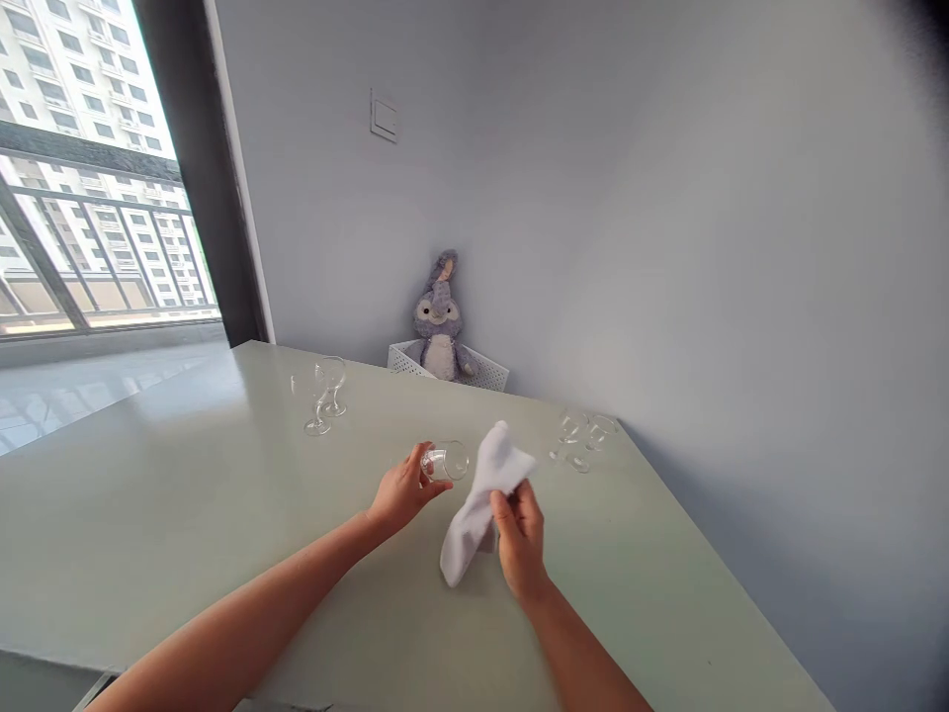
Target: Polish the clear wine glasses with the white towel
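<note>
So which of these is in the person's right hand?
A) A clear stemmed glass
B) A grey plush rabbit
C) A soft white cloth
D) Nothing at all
C. The person's right hand pinches the crumpled soft white cloth, while the left hand grips the clear stemmed glass.

L hand: wineglass; R hand: cloth

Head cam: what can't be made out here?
Head view:
Stem of the stemmed glass: hidden by the left hand.
Inner folds of the white cloth: hidden by the grip of the right hand.
Far-right glasses: too clear and faint to count.
Elbows: cut off by the bottom edge.
</note>
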The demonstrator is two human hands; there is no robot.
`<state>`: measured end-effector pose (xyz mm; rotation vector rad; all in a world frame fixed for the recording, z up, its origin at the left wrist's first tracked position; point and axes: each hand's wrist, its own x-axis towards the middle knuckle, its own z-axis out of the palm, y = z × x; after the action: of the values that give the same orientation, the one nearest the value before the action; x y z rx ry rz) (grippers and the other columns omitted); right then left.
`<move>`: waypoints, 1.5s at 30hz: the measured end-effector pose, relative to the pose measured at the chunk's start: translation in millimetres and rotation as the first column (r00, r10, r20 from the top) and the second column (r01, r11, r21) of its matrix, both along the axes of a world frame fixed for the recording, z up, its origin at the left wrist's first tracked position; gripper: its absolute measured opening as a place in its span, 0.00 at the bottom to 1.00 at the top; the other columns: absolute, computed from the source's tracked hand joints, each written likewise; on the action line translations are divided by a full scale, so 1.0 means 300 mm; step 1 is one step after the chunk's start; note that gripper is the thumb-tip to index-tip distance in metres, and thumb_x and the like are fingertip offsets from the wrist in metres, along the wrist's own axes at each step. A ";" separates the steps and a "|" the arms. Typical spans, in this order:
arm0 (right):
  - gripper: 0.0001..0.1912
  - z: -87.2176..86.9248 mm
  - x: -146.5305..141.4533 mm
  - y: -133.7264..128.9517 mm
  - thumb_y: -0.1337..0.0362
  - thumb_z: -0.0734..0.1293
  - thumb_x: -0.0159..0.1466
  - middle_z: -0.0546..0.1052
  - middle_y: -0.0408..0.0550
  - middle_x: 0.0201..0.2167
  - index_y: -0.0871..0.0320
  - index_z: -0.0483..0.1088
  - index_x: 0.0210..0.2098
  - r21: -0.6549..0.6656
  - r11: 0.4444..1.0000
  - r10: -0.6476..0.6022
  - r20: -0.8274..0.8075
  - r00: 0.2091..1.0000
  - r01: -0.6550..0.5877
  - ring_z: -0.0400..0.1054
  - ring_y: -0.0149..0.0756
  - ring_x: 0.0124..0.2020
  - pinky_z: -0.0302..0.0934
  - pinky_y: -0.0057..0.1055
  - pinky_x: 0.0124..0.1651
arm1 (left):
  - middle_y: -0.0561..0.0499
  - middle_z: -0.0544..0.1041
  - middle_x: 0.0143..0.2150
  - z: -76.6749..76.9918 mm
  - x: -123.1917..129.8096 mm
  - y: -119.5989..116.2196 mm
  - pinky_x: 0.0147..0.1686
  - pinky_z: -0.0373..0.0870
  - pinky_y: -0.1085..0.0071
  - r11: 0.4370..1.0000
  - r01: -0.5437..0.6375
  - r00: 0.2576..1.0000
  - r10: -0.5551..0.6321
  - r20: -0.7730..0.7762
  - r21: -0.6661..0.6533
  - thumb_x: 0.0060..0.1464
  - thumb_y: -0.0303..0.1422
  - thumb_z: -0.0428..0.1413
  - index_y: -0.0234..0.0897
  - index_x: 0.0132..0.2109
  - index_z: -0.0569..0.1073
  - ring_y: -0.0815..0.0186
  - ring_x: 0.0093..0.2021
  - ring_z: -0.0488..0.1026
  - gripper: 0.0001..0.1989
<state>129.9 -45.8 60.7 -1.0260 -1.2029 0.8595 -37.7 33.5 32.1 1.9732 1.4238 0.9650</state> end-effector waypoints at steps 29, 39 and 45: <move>0.19 -0.033 0.002 0.059 0.52 0.68 0.52 0.72 0.41 0.21 0.57 0.63 0.37 -0.344 0.861 0.266 -0.325 0.908 -0.375 0.69 0.34 0.18 0.63 0.29 0.19 | 0.46 0.70 0.52 0.060 -0.016 -0.053 0.56 0.49 0.54 0.850 0.332 0.915 -0.185 -0.358 0.409 0.56 0.32 0.46 0.44 0.52 0.67 0.55 0.54 0.62 0.16; 0.25 -0.010 -0.028 0.049 0.44 0.64 0.53 0.75 0.50 0.26 0.62 0.68 0.35 -0.414 0.808 0.326 -0.276 0.904 -0.418 0.71 0.37 0.23 0.64 0.29 0.21 | 0.44 0.73 0.44 0.060 -0.046 -0.021 0.58 0.48 0.54 0.820 0.429 0.895 -0.328 -0.302 0.378 0.58 0.35 0.44 0.40 0.49 0.69 0.61 0.43 0.69 0.15; 0.17 0.011 -0.023 0.045 0.51 0.68 0.51 0.71 0.42 0.17 0.61 0.69 0.26 -0.347 0.884 0.330 -0.008 0.944 -0.312 0.68 0.34 0.19 0.65 0.32 0.24 | 0.46 0.73 0.33 0.073 -0.051 -0.028 0.36 0.62 0.66 0.858 0.424 0.892 -0.342 -0.296 0.288 0.55 0.42 0.47 0.41 0.49 0.68 0.64 0.30 0.69 0.18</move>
<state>122.9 -32.5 64.1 -1.1489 -1.3166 1.3494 -53.1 25.1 53.9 2.5842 0.9446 0.8574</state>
